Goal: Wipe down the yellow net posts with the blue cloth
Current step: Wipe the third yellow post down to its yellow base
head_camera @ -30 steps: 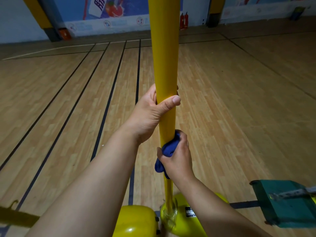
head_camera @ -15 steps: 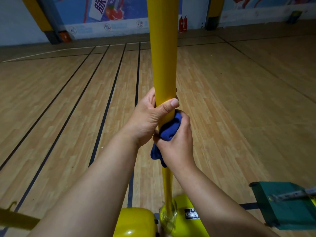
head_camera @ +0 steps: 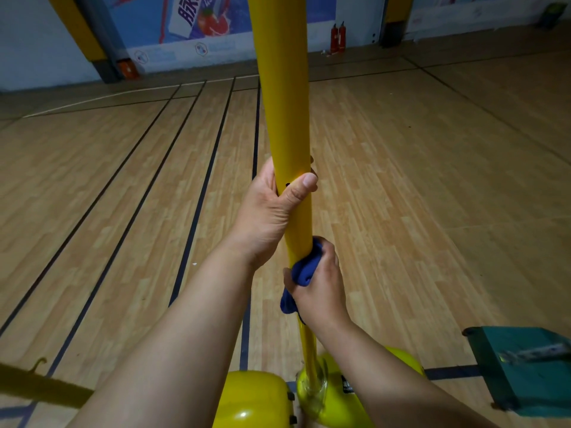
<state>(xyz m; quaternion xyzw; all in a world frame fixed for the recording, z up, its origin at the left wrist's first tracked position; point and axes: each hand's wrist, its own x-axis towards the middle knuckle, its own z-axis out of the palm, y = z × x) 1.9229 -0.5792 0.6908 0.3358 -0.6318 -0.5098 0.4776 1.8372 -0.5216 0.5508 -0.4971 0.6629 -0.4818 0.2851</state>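
Item: glossy yellow cylindrical metal net post (head_camera: 279, 97). Long axis vertical; stands upright at frame centre, running from the top edge down to a rounded yellow base (head_camera: 333, 403) on the wooden plank court floor (head_camera: 432, 196). Lower end narrows in view where it meets the base.

Left hand (head_camera: 268, 211): forearm enters from lower left, angled up and rightward. Grip wrapped round the post from its left side, thumb laid across the near face pointing right, fingertips just showing past the far right edge. Post passes straight through this grip.

Item: dark blue bunched fabric cloth (head_camera: 301, 273). Lies against the post's near-right face, directly below the left hand; a loose fold hangs down on the left side of the right hand.

Right hand (head_camera: 321, 288): forearm enters from lower right, angled up and leftward. Grip curled round the cloth, pressing it onto the post; back of hand faces the camera. The two hands sit close, one above the other, not touching.

Right of base: green flat box-like block (head_camera: 525, 366) on the floor.
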